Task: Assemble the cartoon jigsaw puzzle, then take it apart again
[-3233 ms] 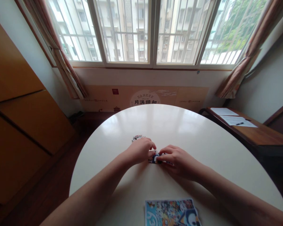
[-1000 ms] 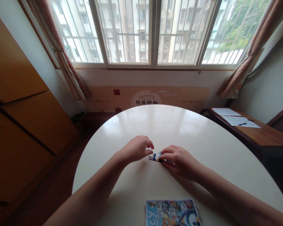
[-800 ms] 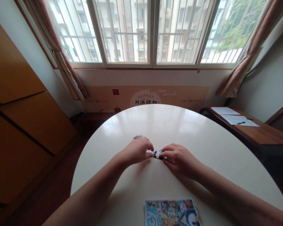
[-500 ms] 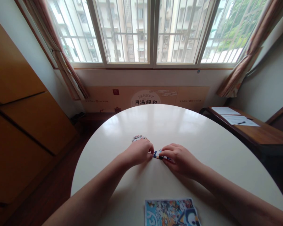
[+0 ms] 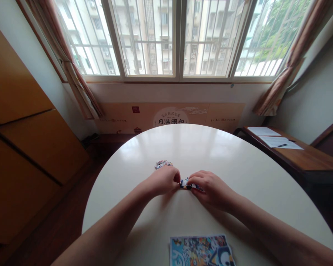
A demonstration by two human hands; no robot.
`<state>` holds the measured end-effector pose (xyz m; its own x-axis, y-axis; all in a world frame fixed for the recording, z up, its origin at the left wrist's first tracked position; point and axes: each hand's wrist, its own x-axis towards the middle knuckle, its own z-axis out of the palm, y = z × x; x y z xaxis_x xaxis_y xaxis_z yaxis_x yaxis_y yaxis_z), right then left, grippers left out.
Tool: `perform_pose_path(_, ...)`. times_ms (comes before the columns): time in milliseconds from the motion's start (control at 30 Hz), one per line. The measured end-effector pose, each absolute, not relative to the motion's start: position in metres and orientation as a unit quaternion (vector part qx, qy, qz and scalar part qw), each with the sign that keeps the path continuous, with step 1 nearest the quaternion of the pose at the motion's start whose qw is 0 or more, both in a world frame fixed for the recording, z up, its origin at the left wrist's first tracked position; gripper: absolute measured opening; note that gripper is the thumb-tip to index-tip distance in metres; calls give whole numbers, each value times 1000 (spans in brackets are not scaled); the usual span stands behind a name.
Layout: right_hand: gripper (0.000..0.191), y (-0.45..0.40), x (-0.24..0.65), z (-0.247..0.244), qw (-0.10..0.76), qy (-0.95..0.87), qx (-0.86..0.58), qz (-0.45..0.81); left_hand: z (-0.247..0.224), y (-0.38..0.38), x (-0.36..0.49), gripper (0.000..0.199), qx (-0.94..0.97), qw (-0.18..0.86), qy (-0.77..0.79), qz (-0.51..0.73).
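Note:
A small joined patch of jigsaw puzzle [image 5: 185,183], blue, white and black, lies on the white table between my hands. My left hand [image 5: 165,180] is at its left edge, fingers curled down in a pinch; what is between the fingertips is hidden. Across the patch's right part, my right hand [image 5: 211,186] rests with its fingers on top and its thumb at the near edge, gripping it. Just beyond my left hand sits a pile of loose puzzle pieces [image 5: 163,163], partly covered by that hand.
A colourful cartoon picture sheet [image 5: 201,251] lies at the near side of the round white table [image 5: 127,155]. To the right, a wooden desk [image 5: 319,157] bears papers [image 5: 280,142] and a pen. Windows and tied curtains are beyond.
My left fingers have curled in a little more at the patch's left edge. My right hand keeps nearly the same place on the patch. The whole view has shifted slightly.

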<state>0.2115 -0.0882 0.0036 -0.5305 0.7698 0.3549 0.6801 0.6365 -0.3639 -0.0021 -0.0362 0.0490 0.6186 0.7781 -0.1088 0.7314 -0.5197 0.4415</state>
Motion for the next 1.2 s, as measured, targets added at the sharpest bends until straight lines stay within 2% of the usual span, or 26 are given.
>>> perform_pose_path(200,22,-88,212,3,241,-881,-399,80,49,-28,-8,9,854,276,437,64)
perform_pose_path(333,22,-88,211,6,240,-883,-397,75,55,-12,-26,12,814,321,468,127)
perform_pose_path(533,23,-88,210,7,240,-886,-389,74,70,5,-49,13,766,231,572,180)
perform_pose_path(900,23,-88,211,5,241,-887,-388,70,55,16,-52,13,765,251,571,157)
perform_pose_path(1200,23,-88,212,5,240,-885,-393,76,47,22,-53,10,765,208,593,136)
